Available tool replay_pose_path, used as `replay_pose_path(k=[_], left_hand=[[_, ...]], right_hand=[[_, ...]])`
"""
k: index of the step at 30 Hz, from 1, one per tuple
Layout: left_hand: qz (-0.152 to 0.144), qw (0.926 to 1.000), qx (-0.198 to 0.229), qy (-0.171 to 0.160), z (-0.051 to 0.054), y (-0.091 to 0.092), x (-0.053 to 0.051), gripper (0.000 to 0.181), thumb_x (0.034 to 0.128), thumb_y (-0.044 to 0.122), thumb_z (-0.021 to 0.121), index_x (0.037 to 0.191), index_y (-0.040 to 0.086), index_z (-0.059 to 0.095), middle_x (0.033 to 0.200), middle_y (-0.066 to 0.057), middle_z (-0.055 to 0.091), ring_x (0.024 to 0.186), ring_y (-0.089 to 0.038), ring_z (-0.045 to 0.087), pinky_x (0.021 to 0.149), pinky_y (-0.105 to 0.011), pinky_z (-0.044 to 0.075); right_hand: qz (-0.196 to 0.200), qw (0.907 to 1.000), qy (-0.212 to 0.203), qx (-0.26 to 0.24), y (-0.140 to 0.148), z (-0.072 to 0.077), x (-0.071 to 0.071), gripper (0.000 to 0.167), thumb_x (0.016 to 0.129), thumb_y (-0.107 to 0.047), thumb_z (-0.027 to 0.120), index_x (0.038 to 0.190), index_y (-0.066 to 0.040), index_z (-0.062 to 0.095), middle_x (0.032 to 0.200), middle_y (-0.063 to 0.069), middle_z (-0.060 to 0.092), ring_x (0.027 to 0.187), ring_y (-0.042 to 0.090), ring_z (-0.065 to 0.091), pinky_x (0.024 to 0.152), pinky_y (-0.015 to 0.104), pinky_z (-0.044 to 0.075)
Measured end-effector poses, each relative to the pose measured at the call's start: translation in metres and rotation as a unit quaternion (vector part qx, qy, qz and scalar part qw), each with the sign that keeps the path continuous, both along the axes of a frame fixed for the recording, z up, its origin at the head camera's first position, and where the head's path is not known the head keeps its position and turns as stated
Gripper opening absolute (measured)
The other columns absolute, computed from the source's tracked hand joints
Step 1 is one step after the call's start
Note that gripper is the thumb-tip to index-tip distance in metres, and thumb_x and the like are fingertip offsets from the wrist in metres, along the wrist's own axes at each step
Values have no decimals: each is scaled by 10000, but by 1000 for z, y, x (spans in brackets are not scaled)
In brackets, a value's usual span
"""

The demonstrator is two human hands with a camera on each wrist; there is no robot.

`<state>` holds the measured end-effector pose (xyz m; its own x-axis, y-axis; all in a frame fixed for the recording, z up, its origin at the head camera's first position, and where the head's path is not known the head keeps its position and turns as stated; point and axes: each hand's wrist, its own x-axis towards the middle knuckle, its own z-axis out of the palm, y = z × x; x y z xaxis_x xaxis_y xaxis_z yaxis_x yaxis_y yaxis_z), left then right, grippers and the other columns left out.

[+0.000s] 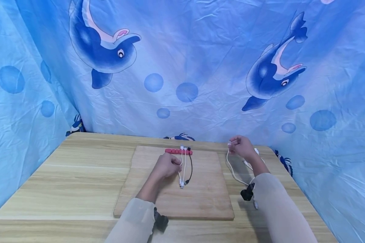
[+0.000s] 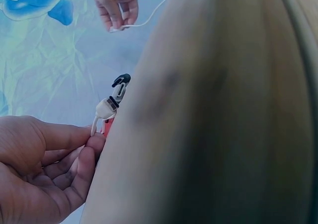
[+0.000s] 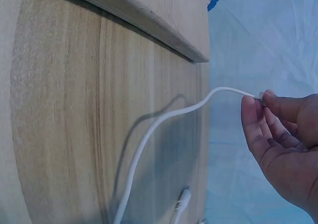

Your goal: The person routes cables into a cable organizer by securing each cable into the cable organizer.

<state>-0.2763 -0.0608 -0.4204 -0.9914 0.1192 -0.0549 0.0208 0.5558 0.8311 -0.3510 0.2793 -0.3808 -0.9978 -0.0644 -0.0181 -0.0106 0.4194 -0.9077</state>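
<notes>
On the wooden board, a red cable organizer (image 1: pixel 174 151) holds two white cables and a black cable (image 1: pixel 191 168) in its right-hand slots. My left hand (image 1: pixel 169 165) pinches one white cable (image 2: pixel 94 126) between thumb and fingertips just in front of the organizer. To the right, beyond the board, my right hand (image 1: pixel 242 147) is raised and pinches the end of another white cable (image 3: pixel 164 115) at its plug. That cable curves down from the fingers to the table. The plug is mostly covered by the fingertips.
The square wooden board (image 1: pixel 200 199) lies on the wood-grain table (image 1: pixel 64 189). More white cable, with a plug (image 3: pixel 184 198), lies under and beside my right arm. A blue dolphin-print curtain (image 1: pixel 207 67) stands behind and at both sides.
</notes>
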Motion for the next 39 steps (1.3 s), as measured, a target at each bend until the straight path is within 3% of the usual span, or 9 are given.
replay_pose_path(k=[9, 20, 39], left_hand=[[-61, 9998, -97, 168, -2, 0, 0, 106, 842, 70, 825, 946, 87, 808, 949, -29, 745, 881, -196, 631, 816, -367, 527], [-55, 9999, -41, 105, -3, -3, 4, 120, 845, 73, 821, 964, 85, 803, 949, -38, 741, 881, -207, 634, 814, -368, 529], [-116, 9998, 10, 135, -5, -9, 12, 104, 839, 72, 826, 938, 74, 796, 958, -47, 733, 894, -212, 627, 838, -381, 518]], right_hand=[[252, 9992, 310, 91, -7, 8, 2, 380, 965, 48, 639, 1288, 161, 475, 1034, 213, 613, 814, 198, 681, 814, 378, 605], [355, 9974, 601, 150, -19, 25, 19, 320, 965, 65, 633, 1254, 131, 514, 1036, 236, 630, 829, 241, 688, 850, 468, 590], [480, 9918, 1176, 119, -39, 65, 46, 329, 967, 30, 661, 1268, 117, 560, 1071, 282, 621, 827, 228, 707, 798, 388, 608]])
